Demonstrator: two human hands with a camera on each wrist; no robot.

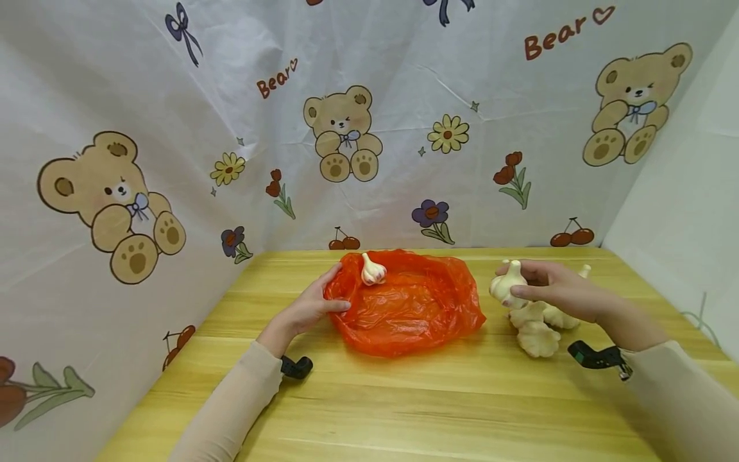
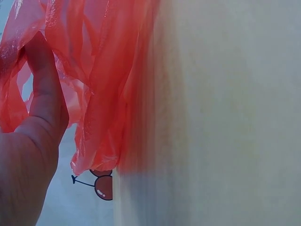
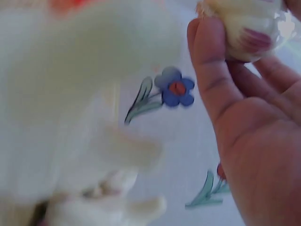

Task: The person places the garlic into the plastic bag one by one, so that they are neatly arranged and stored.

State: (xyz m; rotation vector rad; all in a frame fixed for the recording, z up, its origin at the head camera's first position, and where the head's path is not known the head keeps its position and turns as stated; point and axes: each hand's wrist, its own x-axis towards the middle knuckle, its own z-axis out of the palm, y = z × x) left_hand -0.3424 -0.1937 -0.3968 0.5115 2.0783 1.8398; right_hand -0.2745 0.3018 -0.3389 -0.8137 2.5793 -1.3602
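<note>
A red plastic bag (image 1: 398, 321) lies spread wide on the table, with one garlic bulb (image 1: 373, 272) in its back left part. My left hand (image 1: 308, 308) grips the bag's left rim; in the left wrist view the thumb (image 2: 44, 84) presses on the red film (image 2: 108, 89). To the right of the bag, my right hand (image 1: 560, 290) pinches a garlic bulb (image 1: 509, 287) between thumb and fingers, above a pile of pale bulbs (image 1: 538, 337). The right wrist view shows that held bulb (image 3: 249, 33) at the fingertips of my right hand (image 3: 258, 127).
The wooden table (image 1: 404, 410) meets a white cloth backdrop (image 1: 398, 173) printed with bears and flowers. A white wall (image 1: 687, 231) stands on the right, with a thin cable (image 1: 701, 321) near it. Blurred pale bulbs (image 3: 113, 202) fill the lower left of the right wrist view.
</note>
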